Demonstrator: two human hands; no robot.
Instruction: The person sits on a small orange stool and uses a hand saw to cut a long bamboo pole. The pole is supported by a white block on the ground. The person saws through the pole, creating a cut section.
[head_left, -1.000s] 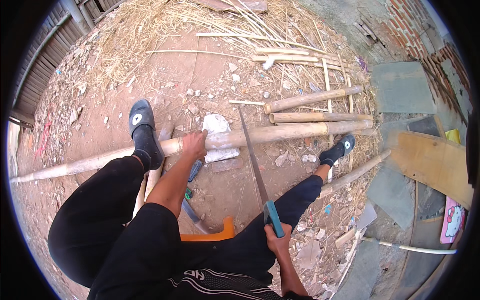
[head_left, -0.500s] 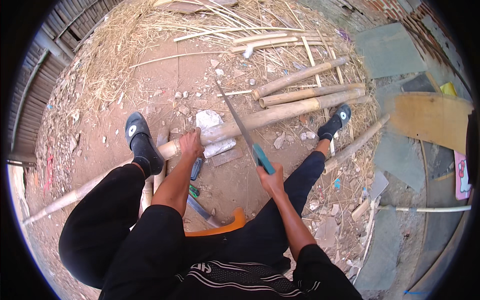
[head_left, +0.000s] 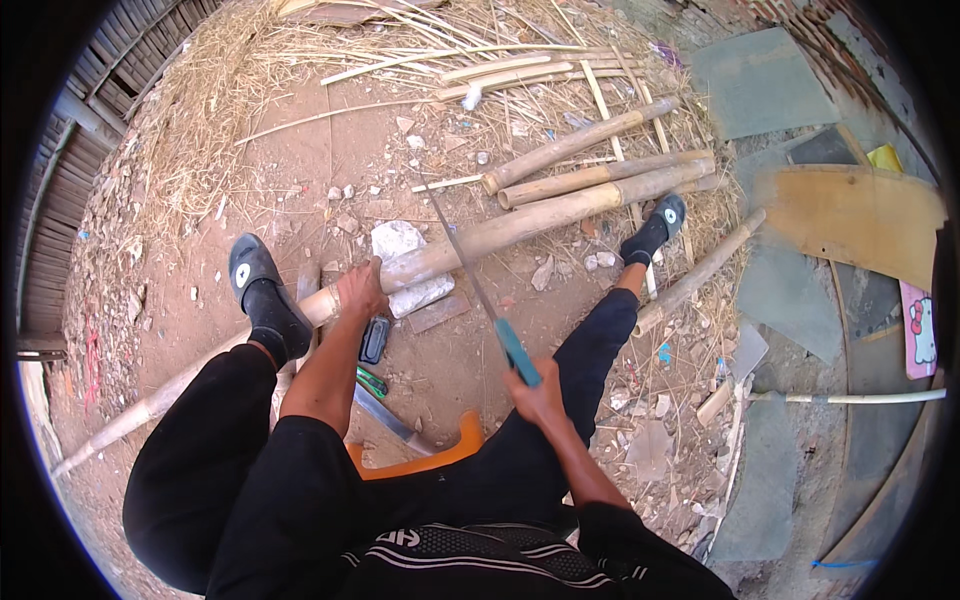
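A long bamboo pole runs slantwise from the lower left to the upper right, beneath my left foot. My left hand is closed over it, beside a white stone. In my right hand is the teal handle of a handsaw. Its long thin blade lies across the pole, right of my left hand, the tip pointing away from me. I cannot tell how deep the blade sits. Another pale stone block lies by the pole's near side.
Shorter bamboo pieces and split strips lie beyond. Near my left forearm are a black object, a green-handled tool, a curved metal blade and an orange curved piece. Grey sheets cover the ground at right.
My right hand has drawn the saw back toward me along its blade line. My left hand keeps its place on the bamboo pole. The whole view has shifted slightly.
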